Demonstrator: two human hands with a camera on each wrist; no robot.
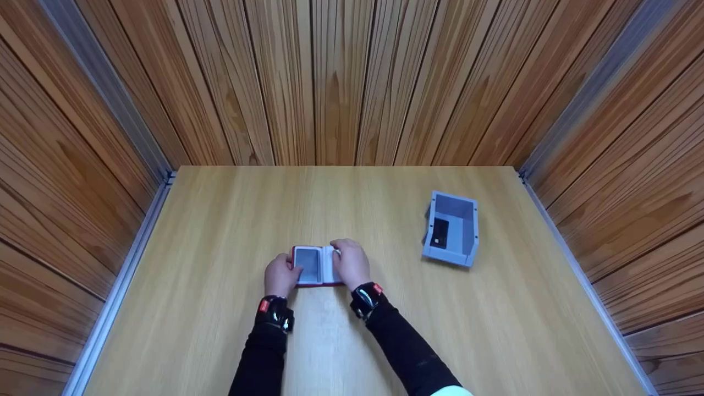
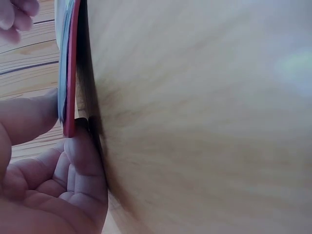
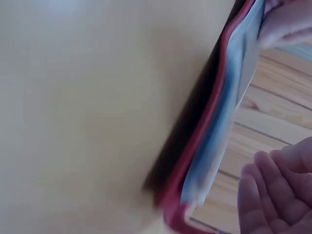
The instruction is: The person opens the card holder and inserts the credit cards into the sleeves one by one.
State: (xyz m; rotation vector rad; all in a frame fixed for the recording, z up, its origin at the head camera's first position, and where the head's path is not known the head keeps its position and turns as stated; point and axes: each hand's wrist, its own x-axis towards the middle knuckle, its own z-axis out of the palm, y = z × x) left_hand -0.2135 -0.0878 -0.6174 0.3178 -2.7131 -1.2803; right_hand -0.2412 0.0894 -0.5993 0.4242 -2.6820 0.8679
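A small booklet with a red cover [image 1: 309,267] lies open on the table in the head view, showing pale grey-blue and white inner faces. At its left edge is my left hand [image 1: 281,275]. The left wrist view shows that thumb and a finger pinching the red cover [image 2: 72,73] and its inner layer. My right hand [image 1: 353,264] is over the booklet's right side and hides part of it. In the right wrist view its fingers [image 3: 268,190] are loosely bent, apart from the booklet, with nothing between them. The red cover [image 3: 217,92] curls upward at one end there.
A grey-blue plastic bin [image 1: 452,254] stands to the right on the wooden table [image 1: 231,231], with a black flat object [image 1: 439,233] inside. Wood-plank walls [image 1: 341,82] with metal rails enclose the table at the back and both sides.
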